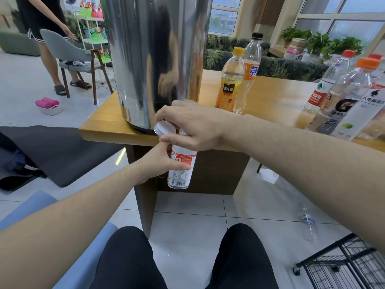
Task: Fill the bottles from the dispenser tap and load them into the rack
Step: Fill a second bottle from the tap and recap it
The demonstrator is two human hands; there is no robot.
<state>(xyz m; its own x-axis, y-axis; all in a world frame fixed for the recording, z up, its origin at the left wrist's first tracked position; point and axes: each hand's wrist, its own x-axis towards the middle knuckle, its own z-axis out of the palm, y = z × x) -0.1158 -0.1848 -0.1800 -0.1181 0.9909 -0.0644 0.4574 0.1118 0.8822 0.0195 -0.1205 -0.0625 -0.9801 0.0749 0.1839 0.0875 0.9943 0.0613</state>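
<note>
Left hand [155, 163] grips the bottle [180, 170] (upright); right hand [193, 126] pinches its cap [164, 128].

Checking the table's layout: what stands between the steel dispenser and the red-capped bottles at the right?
In the head view, two bottles stand between the dispenser and the red-capped bottles: a yellow-capped juice bottle and a black-capped bottle.

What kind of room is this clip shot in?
Probably an office lounge or break area, not a factory line: a steel dispenser on a wooden table, a leaf-print sofa with potted plants under big windows, tiled floor.
</note>
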